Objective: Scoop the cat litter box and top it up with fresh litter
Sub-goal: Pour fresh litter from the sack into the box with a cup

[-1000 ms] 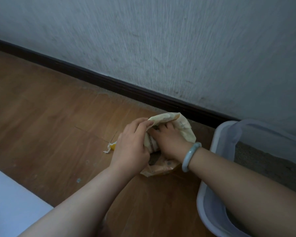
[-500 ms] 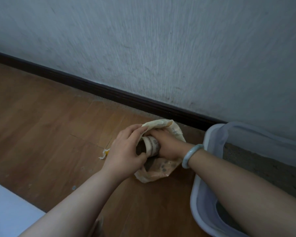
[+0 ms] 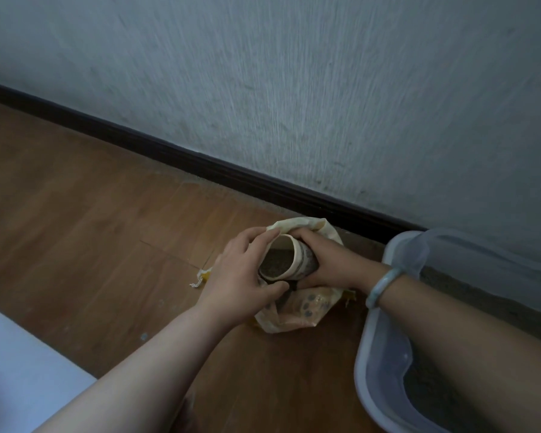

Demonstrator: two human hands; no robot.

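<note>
A cream and yellow litter bag [image 3: 300,310] sits on the wooden floor near the baseboard. A paper cup [image 3: 289,257] full of grey litter lies tilted at the bag's mouth, its opening facing me. My right hand [image 3: 328,260] grips the cup's body from the right. My left hand [image 3: 241,273] holds the bag's open edge, fingers curled round the cloth beside the cup's rim. The pale grey litter box [image 3: 384,354] stands at the right, with grey litter inside, partly hidden by my right forearm.
A dark baseboard [image 3: 200,164] runs along the textured wall behind the bag. A white surface [image 3: 16,370] fills the lower left corner. A small yellow tag with white string [image 3: 202,276] lies on the floor left of the bag.
My right hand has drawn the cup up out of the bag, and its litter-filled opening now shows. My left hand stays on the bag's edge.
</note>
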